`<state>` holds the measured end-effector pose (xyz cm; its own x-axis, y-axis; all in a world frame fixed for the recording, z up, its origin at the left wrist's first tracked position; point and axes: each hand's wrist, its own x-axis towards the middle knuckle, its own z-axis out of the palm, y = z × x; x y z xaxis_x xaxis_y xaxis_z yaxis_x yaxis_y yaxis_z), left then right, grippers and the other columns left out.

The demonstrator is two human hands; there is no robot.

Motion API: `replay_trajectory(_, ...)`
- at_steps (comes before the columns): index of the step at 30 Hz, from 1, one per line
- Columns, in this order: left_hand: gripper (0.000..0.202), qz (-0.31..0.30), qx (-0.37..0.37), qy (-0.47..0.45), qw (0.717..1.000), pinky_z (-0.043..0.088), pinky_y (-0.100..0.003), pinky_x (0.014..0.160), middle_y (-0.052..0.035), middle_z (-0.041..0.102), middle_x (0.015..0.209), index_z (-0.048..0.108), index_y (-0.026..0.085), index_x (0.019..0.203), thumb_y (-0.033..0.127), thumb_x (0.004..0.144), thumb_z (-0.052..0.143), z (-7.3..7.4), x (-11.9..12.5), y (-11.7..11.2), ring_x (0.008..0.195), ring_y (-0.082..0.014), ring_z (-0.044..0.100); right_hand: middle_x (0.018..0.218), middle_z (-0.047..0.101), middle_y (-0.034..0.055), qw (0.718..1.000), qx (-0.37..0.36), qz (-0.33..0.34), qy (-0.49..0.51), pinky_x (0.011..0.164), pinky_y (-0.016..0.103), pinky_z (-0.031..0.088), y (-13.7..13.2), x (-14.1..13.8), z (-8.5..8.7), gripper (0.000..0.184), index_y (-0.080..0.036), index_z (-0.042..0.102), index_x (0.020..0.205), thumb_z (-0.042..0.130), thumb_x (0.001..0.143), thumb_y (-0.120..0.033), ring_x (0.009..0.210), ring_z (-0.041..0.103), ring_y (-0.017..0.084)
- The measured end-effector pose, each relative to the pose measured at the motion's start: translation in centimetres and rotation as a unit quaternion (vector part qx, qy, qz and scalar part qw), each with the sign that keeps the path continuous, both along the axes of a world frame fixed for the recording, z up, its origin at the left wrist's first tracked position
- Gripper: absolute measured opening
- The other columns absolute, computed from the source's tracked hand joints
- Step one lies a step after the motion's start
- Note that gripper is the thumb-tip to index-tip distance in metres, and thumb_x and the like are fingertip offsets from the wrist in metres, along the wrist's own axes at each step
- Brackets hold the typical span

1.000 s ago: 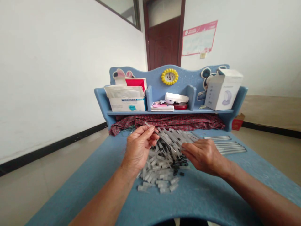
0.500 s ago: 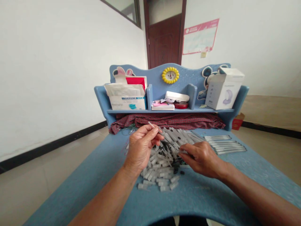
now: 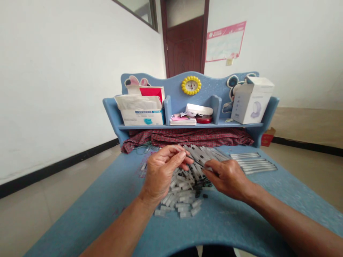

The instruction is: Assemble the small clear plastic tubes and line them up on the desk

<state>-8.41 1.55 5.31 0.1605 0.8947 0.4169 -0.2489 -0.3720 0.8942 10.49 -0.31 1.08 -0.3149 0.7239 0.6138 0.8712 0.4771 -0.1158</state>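
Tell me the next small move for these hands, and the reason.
I'd probably hold the left hand steady and guide the right hand onto the lower end of the slim rod. The left hand pinches the rod's upper part, and the rod slants down toward the right hand, though whether that hand already touches it is unclear.

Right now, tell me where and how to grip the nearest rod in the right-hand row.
Best pinch the nearest rod near its right end, probably coming from the right: it lies flat, other rods lie along its far side, and the right hand is nearer its left end.
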Motion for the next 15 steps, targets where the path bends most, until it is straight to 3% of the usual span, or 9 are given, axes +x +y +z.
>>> replay_trajectory(6, 0.01, -0.023, 0.002, 0.048, 0.999, 0.05, -0.022, 0.054, -0.0053, 0.068, 0.075, 0.064, 0.014, 0.074, 0.024, 0.073, 0.066, -0.6, 0.4, -0.1, 0.063, -0.0156, 0.065, 0.048, 0.058, 0.0011, 1.0, 0.003, 0.015, 0.024, 0.044, 0.024, 0.027, -0.2, -0.1, 0.1, 0.024, -0.019, 0.062, 0.075, 0.046, 0.087, -0.032, 0.042, 0.053, 0.013)
replay_trajectory(10, 0.015, -0.041, -0.019, 0.111, 0.993, 0.05, -0.023, 0.054, -0.0053, 0.069, 0.068, 0.067, 0.013, 0.081, 0.025, 0.073, 0.065, -1.5, 0.9, -0.2, 0.054, -0.0129, 0.061, 0.051, 0.06, 0.0016, 0.999, 0.007, 0.026, 0.041, 0.045, 0.024, 0.03, -0.2, -0.1, 0.1, 0.023, -0.019, 0.063, 0.076, 0.047, 0.087, -0.031, 0.043, 0.053, 0.012)
replay_trajectory(15, 0.023, -0.053, -0.053, 0.109, 0.991, 0.051, -0.024, 0.053, -0.007, 0.069, 0.079, 0.067, 0.014, 0.088, 0.024, 0.067, 0.069, -1.9, 1.2, -0.2, 0.066, -0.0175, 0.065, 0.052, 0.059, 0.0011, 0.997, 0.027, 0.028, 0.062, 0.048, 0.024, 0.034, -0.1, 0.2, 0.2, 0.022, -0.019, 0.064, 0.081, 0.047, 0.087, -0.031, 0.046, 0.054, 0.012)
